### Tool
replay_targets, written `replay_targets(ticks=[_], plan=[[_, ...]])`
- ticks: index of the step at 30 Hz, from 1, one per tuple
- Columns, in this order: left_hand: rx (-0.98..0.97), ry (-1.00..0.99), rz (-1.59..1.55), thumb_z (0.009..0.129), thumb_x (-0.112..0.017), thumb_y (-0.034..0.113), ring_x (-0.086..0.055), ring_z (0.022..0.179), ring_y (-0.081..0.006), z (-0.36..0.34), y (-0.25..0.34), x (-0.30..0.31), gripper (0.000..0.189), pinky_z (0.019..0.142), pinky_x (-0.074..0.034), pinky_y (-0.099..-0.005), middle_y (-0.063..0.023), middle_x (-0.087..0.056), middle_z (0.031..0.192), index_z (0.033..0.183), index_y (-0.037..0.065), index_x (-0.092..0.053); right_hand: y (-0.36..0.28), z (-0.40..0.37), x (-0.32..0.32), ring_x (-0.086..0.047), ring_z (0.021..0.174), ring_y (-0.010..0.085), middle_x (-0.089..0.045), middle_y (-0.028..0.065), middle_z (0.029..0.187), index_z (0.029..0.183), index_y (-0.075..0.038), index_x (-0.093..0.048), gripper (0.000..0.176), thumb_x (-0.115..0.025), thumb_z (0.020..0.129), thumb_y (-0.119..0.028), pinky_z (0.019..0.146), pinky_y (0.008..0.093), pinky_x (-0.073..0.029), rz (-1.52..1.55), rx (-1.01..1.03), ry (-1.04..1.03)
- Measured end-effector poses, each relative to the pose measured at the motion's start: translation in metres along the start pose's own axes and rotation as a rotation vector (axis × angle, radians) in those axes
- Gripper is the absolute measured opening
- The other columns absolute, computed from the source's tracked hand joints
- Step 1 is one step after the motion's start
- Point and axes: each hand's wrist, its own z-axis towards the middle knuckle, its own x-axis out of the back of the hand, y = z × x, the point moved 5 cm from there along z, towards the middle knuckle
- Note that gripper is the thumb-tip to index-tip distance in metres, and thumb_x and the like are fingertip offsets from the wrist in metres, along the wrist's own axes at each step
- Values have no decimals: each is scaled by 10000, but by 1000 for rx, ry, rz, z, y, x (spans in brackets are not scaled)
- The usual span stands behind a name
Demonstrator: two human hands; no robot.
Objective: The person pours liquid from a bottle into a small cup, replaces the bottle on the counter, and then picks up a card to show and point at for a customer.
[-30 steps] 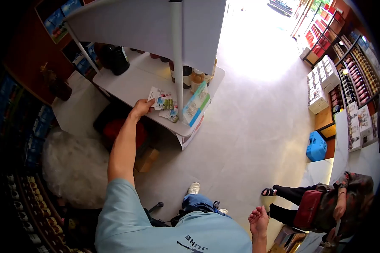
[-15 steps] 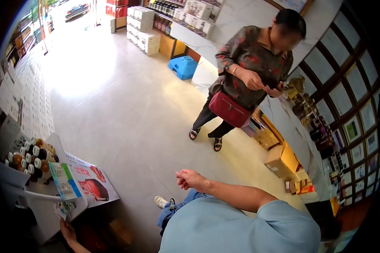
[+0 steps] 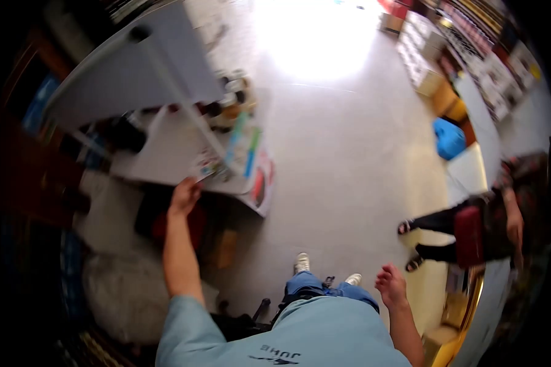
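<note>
My left hand (image 3: 185,194) is at the front edge of a white promotion table (image 3: 165,144). Its fingers close on a small printed packet or card (image 3: 207,169) with coloured patches, too blurred to read. Low on the right side, in front of my body, my right hand (image 3: 390,286) hangs in the air. Its fingers are loosely bent and apart, and nothing shows in them. Beyond the packet, several bottles with white caps (image 3: 234,98) stand on the table, beside a green and blue leaflet (image 3: 245,150).
A person with a red bag (image 3: 469,235) stands at the right by a counter. A blue plastic box (image 3: 449,138) and stacked white cartons (image 3: 420,52) line the right wall. Under the table sits a brown carton (image 3: 225,248). A wrapped pale bundle (image 3: 119,293) lies at lower left.
My view has swung left, so the table now lies nearer the middle and the person is at the right edge. My left hand stays at the packet; my right hand's fingers have loosened.
</note>
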Motion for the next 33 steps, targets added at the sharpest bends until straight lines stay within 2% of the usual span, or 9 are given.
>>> replay_targets(ticks=[4,10,13,16,18,20,25,29,33], plan=[[21,25,-23,951,-587,258,-496,582,-73,-8,6,-25,233,498,-396,-187,-5,-616,811,1090,71,-583,14,9,9,-582,601,166,-594,49,728,955,-96,-545,262,-518,978,-355,545,300,-482,27,-39,-46],[-159,167,-138,960,-492,187,-533,564,-102,-82,12,-66,151,494,-430,-222,-75,-635,763,1003,63,-565,-14,-6,-12,-589,624,155,-603,57,767,994,-55,-559,228,-543,971,-281,568,293,-493,-155,136,-165],[-116,-109,-359,964,-464,166,-591,624,-142,-136,0,-167,209,550,-475,-264,-140,-671,883,1088,30,-563,-34,-19,-63,-578,701,130,-610,55,816,1085,-19,-585,251,-565,959,-235,647,267,-486,-438,208,-254],[-144,-279,-313,981,-472,169,-625,700,-146,-187,28,-300,248,633,-488,-267,-135,-680,970,1158,25,-572,-87,-47,-154,-580,994,151,-618,105,1082,1222,23,-543,372,-567,962,-242,867,282,-472,-607,374,-507],[-183,-406,-255,980,-500,163,-630,727,-138,-199,32,-366,226,653,-484,-258,-109,-682,983,1142,29,-584,-124,-60,-188,-557,1062,135,-595,90,1183,1262,-27,-515,337,-565,964,-177,889,269,-450,-557,593,-587],[-231,-501,-228,969,-550,149,-625,759,-115,-213,34,-415,199,671,-480,-248,-55,-681,982,1124,34,-599,-153,-72,-202,-561,1026,116,-624,55,1116,1198,-28,-555,256,-548,971,-147,900,271,-439,-265,630,-684],[-270,-667,-13,980,-535,166,-597,751,-105,-232,32,-493,190,677,-480,-247,-44,-649,855,1058,18,-625,-211,-67,-137,-570,932,92,-643,50,1014,1137,13,-588,216,-506,982,-115,876,267,-465,-63,807,-571],[-245,-865,108,994,-504,201,-582,729,-101,-254,33,-568,242,666,-482,-248,-50,-640,809,1030,-3,-628,-249,-71,-57,-578,935,95,-646,49,1019,1192,18,-579,268,-496,989,-136,875,271,-469,-90,855,-526],[-202,-892,110,989,-513,190,-581,713,-101,-280,13,-654,230,655,-481,-246,-49,-640,798,1021,-3,-633,-284,-65,22,-569,965,76,-650,25,1054,1199,-12,-589,260,-528,978,-135,896,257,-443,41,849,-514]])
